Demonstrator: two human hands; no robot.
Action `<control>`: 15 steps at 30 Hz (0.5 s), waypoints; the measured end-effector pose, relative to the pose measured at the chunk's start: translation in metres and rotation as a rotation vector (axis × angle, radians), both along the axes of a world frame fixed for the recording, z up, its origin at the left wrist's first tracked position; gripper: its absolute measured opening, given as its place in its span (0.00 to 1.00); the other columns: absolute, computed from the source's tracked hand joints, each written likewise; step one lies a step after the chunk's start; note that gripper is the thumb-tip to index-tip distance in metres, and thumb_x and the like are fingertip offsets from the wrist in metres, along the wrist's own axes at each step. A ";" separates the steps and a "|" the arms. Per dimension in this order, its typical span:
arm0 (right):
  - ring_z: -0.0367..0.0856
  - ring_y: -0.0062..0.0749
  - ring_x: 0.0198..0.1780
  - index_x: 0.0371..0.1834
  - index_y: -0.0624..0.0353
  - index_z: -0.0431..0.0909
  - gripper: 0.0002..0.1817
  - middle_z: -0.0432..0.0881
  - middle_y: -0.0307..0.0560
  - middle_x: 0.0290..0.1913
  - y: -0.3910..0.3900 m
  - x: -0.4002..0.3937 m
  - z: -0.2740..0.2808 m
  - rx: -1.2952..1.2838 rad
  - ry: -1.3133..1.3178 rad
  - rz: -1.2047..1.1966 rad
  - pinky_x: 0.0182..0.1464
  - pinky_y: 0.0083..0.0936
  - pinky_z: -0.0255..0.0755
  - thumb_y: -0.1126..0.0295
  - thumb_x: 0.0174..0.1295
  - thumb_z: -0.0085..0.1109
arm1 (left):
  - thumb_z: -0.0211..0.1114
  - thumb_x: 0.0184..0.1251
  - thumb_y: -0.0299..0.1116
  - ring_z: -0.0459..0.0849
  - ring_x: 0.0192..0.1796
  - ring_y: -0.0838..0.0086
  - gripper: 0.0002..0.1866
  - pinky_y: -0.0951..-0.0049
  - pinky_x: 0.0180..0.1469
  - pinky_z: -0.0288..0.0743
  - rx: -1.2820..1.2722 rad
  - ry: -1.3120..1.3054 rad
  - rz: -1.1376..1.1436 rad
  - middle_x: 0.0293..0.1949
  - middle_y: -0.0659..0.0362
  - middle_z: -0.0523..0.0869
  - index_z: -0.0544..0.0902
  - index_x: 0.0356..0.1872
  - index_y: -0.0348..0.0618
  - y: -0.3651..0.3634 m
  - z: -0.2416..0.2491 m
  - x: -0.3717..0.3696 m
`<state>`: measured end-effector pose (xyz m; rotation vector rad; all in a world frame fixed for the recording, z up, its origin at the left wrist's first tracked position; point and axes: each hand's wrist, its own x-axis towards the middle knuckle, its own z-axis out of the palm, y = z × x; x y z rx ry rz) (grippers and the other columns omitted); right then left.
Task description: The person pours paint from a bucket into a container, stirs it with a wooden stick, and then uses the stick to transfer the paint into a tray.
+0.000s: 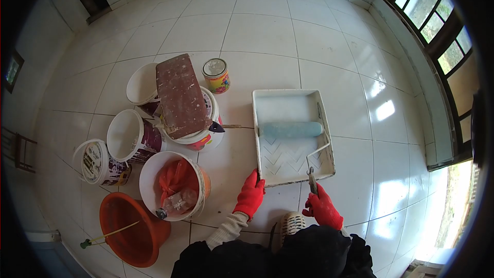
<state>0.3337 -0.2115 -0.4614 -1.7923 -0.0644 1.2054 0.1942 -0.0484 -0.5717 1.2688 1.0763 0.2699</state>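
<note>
A white paint tray lies on the tiled floor in front of me, with pale paint in its deep end and zigzag ridges on its slope. Across it rests a paint roller with a pale blue sleeve and a bent wire frame. My right hand, in a red glove, is closed around the roller's handle below the tray's near edge. Also red-gloved, my left hand grips the near left corner of the tray; its fingertips are partly hidden by the rim.
Left of the tray stand several paint buckets, one topped by a brown paint-spotted board. A small paint can is behind. Nearer are a white bucket holding red plastic and a bottle, and an orange basin with a stick.
</note>
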 end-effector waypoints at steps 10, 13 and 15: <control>0.79 0.29 0.34 0.69 0.57 0.56 0.28 0.76 0.47 0.33 -0.029 -0.012 0.016 -0.216 -0.065 0.135 0.35 0.30 0.79 0.68 0.65 0.45 | 0.57 0.70 0.32 0.79 0.29 0.78 0.24 0.74 0.35 0.77 -0.009 -0.015 0.027 0.47 0.57 0.78 0.67 0.67 0.47 -0.002 -0.006 0.000; 0.75 0.27 0.30 0.69 0.55 0.60 0.26 0.77 0.43 0.28 -0.027 -0.017 0.020 -0.244 -0.158 0.158 0.31 0.25 0.70 0.67 0.67 0.45 | 0.56 0.70 0.32 0.79 0.29 0.77 0.24 0.74 0.35 0.77 0.020 0.005 0.014 0.47 0.57 0.78 0.67 0.66 0.47 -0.003 -0.002 0.001; 0.75 0.28 0.31 0.70 0.53 0.59 0.27 0.75 0.43 0.30 -0.020 -0.019 0.021 -0.298 -0.147 0.150 0.34 0.27 0.74 0.67 0.67 0.44 | 0.56 0.70 0.32 0.78 0.29 0.77 0.24 0.73 0.35 0.77 0.023 -0.008 0.010 0.47 0.57 0.78 0.67 0.66 0.46 -0.003 -0.001 0.001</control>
